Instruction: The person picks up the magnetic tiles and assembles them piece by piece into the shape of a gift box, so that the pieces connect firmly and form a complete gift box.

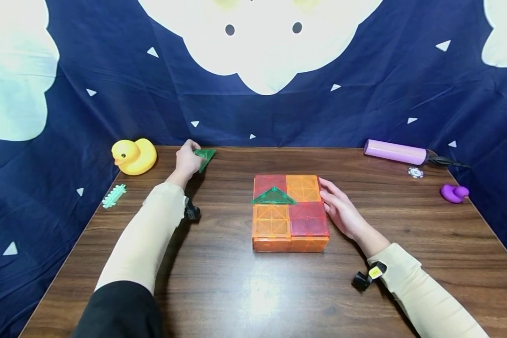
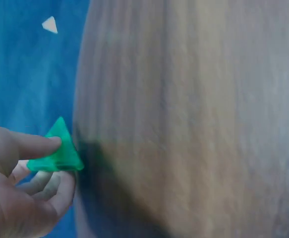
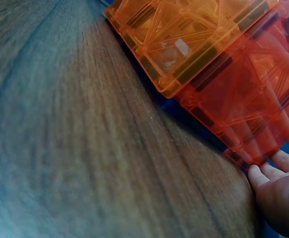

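Toward the back left of the table, my left hand (image 1: 188, 159) pinches a green triangular magnetic tile (image 1: 208, 156). In the left wrist view, the thumb lies over this green tile (image 2: 65, 153) with other fingers beneath it. A low box of translucent orange and red square magnetic tiles (image 1: 309, 219) sits in the middle of the table. Another green triangular tile (image 1: 273, 197) stands on its top, along the middle seam on the left. My right hand (image 1: 341, 211) rests against the box's right side, fingers extended; its fingertips touch a red tile (image 3: 243, 99) in the right wrist view.
A yellow rubber duck (image 1: 135, 156) and a pale green spiky toy (image 1: 114, 195) lie at the left. At the right are a pink cylinder (image 1: 395, 152) with a black end, a poker chip (image 1: 415, 172) and a purple duck (image 1: 454, 193). A blue curtain (image 1: 274, 124) hangs behind the table.
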Motion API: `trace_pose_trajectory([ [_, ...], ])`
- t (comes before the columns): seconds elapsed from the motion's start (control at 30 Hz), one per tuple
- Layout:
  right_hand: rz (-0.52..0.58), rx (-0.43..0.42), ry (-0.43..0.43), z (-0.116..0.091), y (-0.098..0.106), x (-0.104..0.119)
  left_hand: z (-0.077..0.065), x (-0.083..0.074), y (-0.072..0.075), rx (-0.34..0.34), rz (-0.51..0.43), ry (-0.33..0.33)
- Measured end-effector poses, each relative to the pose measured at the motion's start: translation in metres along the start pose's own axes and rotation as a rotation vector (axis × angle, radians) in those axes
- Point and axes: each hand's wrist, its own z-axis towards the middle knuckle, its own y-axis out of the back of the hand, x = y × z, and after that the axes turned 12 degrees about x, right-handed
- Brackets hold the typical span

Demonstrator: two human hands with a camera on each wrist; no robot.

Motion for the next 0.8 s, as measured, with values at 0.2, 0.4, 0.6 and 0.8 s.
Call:
trace_pose_trajectory([
  [0.2,0.003,-0.003,0.000,-0.001,0.000,-0.001,-0.022,-0.046,-0.007,0.069,0.026,-0.266],
  [0.4,-0.001,0.000,-0.006,-0.001,0.001,-0.002,-0.065,-0.108,-0.022,0.162,-0.010,-0.601],
  [0.6,0.008,0.003,0.001,0.000,0.001,-0.003,-0.116,-0.153,-0.037,0.281,-0.021,-0.824],
  [0.8,0.032,0.007,0.033,0.000,0.002,-0.002,-0.152,-0.176,-0.050,0.407,0.056,-0.965],
])
